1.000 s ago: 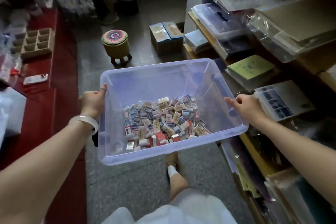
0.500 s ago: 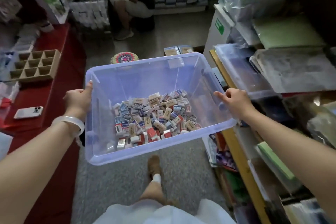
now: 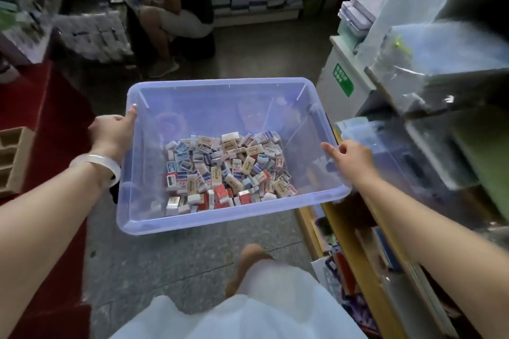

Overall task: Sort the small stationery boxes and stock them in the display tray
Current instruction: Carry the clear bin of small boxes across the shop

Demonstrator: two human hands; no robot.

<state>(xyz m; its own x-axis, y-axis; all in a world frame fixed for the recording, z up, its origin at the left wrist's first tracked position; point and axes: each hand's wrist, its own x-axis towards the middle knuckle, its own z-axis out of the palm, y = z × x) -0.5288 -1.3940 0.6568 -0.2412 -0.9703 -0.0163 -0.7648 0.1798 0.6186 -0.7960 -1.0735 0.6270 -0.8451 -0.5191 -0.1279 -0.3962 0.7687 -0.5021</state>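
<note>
A: What is being carried?

B: A clear, bluish plastic bin (image 3: 220, 96), rectangular with rounded corners and a rolled rim, held in the air over a grey speckled floor (image 3: 176, 264). Inside lies a loose heap of small stationery boxes (image 3: 225, 170), piled against the near right part of the bottom. They are little cardboard cartons, white, blue, red and tan, lying every way up.

A: And the hands?

B: The left hand (image 3: 113, 135) grips the bin's left rim, thumb hooked over the edge; a pale smooth bangle (image 3: 96, 164) sits on that wrist. The right hand (image 3: 349, 157) grips the right rim, fingers curled around it.

A: Any tray about?

B: A brown cardboard display tray (image 3: 13, 159) with square compartments shows at the left edge on a red surface (image 3: 46, 118), well apart from the bin. What its cells hold I cannot tell. On the right, shelves (image 3: 358, 250) carry goods wrapped in glossy plastic.
</note>
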